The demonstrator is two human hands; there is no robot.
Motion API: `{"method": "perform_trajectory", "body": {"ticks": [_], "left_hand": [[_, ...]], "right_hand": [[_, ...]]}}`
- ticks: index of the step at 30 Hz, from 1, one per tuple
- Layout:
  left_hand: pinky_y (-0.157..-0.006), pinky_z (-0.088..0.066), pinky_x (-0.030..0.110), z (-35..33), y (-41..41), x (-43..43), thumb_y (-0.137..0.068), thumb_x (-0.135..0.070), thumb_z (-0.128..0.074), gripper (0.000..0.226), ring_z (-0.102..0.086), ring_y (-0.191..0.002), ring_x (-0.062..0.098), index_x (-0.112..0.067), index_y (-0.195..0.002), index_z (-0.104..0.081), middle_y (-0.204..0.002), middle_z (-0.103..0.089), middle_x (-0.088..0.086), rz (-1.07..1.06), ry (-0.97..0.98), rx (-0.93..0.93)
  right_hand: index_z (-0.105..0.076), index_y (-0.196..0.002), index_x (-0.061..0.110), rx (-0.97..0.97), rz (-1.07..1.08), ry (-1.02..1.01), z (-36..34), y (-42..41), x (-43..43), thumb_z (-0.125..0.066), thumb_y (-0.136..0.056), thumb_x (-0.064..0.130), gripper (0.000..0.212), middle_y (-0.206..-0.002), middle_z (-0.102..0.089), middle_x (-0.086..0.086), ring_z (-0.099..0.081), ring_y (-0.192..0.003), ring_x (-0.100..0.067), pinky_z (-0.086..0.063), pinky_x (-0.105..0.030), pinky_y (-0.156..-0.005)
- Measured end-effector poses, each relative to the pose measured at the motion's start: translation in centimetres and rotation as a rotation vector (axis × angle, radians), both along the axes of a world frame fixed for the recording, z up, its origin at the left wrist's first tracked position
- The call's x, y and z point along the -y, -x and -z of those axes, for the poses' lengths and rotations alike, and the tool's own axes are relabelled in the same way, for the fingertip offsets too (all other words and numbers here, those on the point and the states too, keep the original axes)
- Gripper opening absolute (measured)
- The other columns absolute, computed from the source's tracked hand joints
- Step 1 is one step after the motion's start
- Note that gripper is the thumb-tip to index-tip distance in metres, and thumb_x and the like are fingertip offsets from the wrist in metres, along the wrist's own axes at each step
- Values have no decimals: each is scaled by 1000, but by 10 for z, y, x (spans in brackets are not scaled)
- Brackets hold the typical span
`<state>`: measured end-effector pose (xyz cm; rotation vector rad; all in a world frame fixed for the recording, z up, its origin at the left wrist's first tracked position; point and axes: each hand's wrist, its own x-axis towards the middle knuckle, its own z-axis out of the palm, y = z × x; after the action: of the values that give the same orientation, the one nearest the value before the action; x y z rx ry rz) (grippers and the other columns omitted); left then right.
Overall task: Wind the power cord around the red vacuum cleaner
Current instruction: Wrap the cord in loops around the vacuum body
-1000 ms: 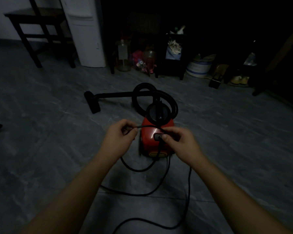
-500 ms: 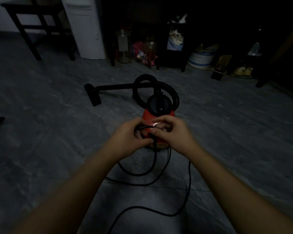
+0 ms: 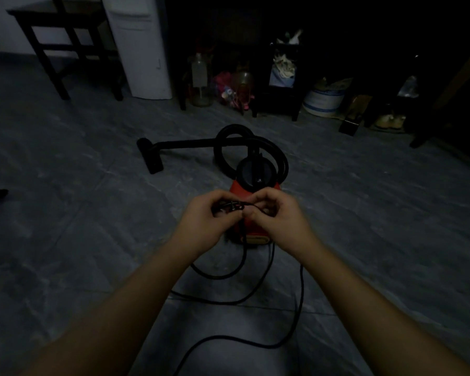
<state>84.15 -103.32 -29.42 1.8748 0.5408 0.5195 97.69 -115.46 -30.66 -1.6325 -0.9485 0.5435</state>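
Both hands meet right over the red vacuum cleaner (image 3: 251,234) on the floor: left hand (image 3: 204,223) and right hand (image 3: 280,221) each pinch the power cord (image 3: 255,299). The rest of it trails in loose loops toward the camera.

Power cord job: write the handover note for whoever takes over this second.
Left hand: grips a bunched bit of the power cord.
Right hand: pinches the same cord beside it.
Red vacuum cleaner: on the floor just beyond the hands, hose looped behind its top.
Done: cord picked up; no turns show on the body, though the hands hide part of it.
Left: most of the cord lies in loose loops on the floor; wind it round the vacuum.
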Motion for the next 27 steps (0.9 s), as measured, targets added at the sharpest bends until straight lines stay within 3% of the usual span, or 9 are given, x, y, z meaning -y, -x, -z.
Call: {"method": "perform_trajectory", "body": {"ticks": [3, 6, 12, 18, 22, 24, 27], "left_hand": [[-56, -51, 15, -1, 1, -5, -85, -12, -75, 12, -69, -67, 4, -20, -93, -70, -78, -74, -6, -128, 166, 46], [-54, -51, 16, -1, 4, -12, -87, -14, -73, 15, -71, -66, 9, -11, -102, -69, -84, -76, 2, -254, 262, 74], [-58, -53, 18, 1, 5, -21, -89, -19, -71, 17, -73, -72, 10, -14, -104, -68, -91, -78, 2, -391, 352, 164], [-63, -54, 21, 3, 4, -19, -89, -20, -71, 18, -74, -75, 12, -15, -106, -68, -91, -78, 0, -399, 419, 206], [-69, -58, 24, 3, 1, -18, -88, -17, -72, 18, -74, -77, 13, -14, -105, -67, -91, -78, 2, -410, 544, 258], [-70, -59, 25, 2, 1, -19, -88, -15, -72, 16, -75, -79, 15, -15, -103, -66, -90, -78, 2, -404, 520, 261], [-67, -58, 20, 2, 3, -26, -86, -13, -75, 20, -75, -79, 13, -11, -102, -64, -92, -76, 7, -341, 368, 179]], "right_hand": [[-71, -109, 20, 132, 24, 39, 1, -1, 1, -71, -89, 16, 20, -101, -73, 10, -67, -98, 0, -52, -16, -86], [-71, -114, 20, 138, 56, 52, 4, -4, 1, -70, -90, 17, 24, -107, -72, 11, -65, -104, 0, -50, -17, -91], [-72, -110, 31, 95, 72, 70, 13, -9, 2, -76, -85, 25, 26, -105, -73, 18, -66, -101, 6, -51, -8, -83], [-70, -114, 21, -28, 29, 80, 29, 6, -5, -87, -72, 22, 44, -101, -74, 10, -71, -95, -3, -57, -21, -84], [-73, -101, 29, 11, 89, 53, 29, 9, -9, -81, -79, 19, 25, -88, -73, 12, -70, -85, -3, -58, -20, -75], [-74, -92, 32, -21, 98, 33, 24, 4, -10, -79, -82, 16, 19, -84, -75, 9, -72, -82, -6, -60, -25, -72], [-73, -86, 33, -1, 93, -1, 16, -4, -8, -77, -83, 8, 25, -79, -74, 17, -69, -79, 2, -54, -16, -71]]}}
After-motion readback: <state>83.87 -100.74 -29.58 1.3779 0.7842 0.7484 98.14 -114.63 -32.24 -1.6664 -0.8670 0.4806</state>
